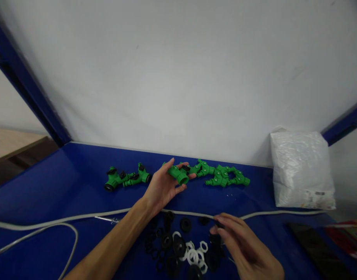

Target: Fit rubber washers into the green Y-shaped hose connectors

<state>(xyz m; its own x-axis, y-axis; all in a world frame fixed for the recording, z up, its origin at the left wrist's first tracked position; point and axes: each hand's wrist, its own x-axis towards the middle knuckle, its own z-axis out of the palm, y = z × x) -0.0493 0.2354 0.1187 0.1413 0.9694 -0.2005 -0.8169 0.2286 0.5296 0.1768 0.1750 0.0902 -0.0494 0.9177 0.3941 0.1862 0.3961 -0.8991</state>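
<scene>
My left hand [165, 184] is closed on a green plastic Y-shaped hose splitter [180, 177], its round open end facing me. A black piece shows on the splitter beside my fingers. Lower right, my right hand [245, 245] pinches a small black part [218, 224], whose exact kind is hard to make out. Between and below the hands lies a loose pile of black rings [185, 224] and white hex nuts [192, 256]. Behind the left hand, more green splitters [220, 177] rest together on the blue table.
Two green splitters with black fittings [117, 179] lie at left. A grey cable [87, 216] runs across the blue table [85, 167], looping at left. A white plastic-wrapped package [302, 171] stands at right against the wall, with a dark flat object [315, 249] in front.
</scene>
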